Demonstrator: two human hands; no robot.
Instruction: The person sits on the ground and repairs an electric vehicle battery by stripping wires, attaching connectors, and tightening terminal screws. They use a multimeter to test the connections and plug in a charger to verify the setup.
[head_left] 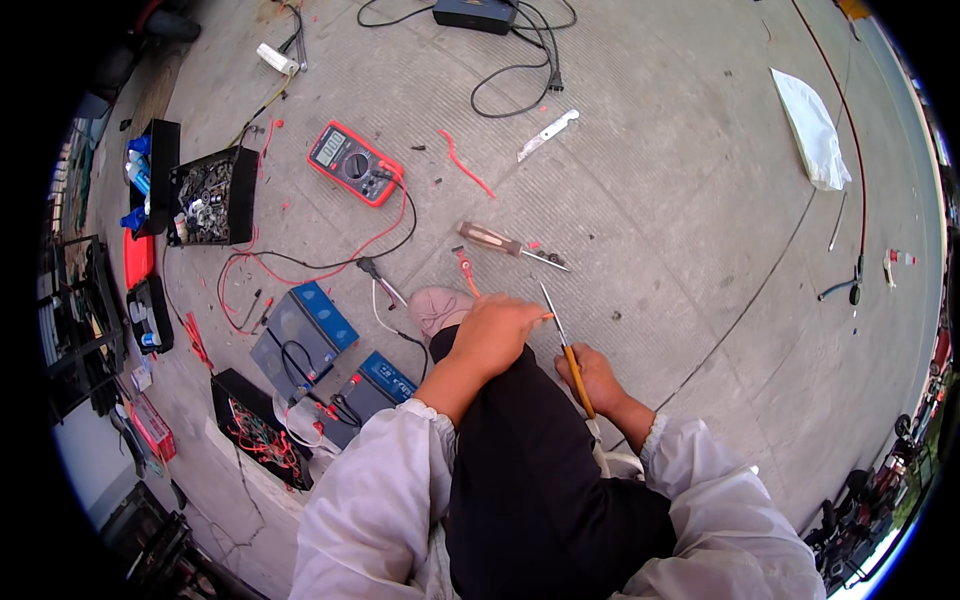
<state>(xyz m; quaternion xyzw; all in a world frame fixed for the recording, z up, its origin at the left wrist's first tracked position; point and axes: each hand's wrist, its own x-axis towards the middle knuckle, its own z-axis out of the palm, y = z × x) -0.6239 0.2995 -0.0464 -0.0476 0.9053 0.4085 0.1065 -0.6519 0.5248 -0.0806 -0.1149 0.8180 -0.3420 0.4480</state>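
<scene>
My left hand (500, 335) is closed above my raised knee, pinching a red wire (467, 270). One end of it, with a small terminal, sticks out toward the shoe. A short orange-red end pokes past my fingertips and meets the metal blade of a slim orange-handled tool (574, 375). That tool is gripped in my right hand (597, 382), its narrow point slanting up and away; its exact kind is unclear. Just beyond the hands lies a screwdriver (505, 243) with a brown-and-clear handle. Next to my left forearm are two blue-and-grey batteries (300, 335) (370, 395).
A red multimeter (355, 163) with trailing leads sits ahead on the left. Beyond are a white-handled knife (548, 136), a black power adapter (475, 14) and a white bag (812, 130). Bins of hardware (245, 195) and of wires (228, 400) stand at left. Pliers (855, 285) lie at right.
</scene>
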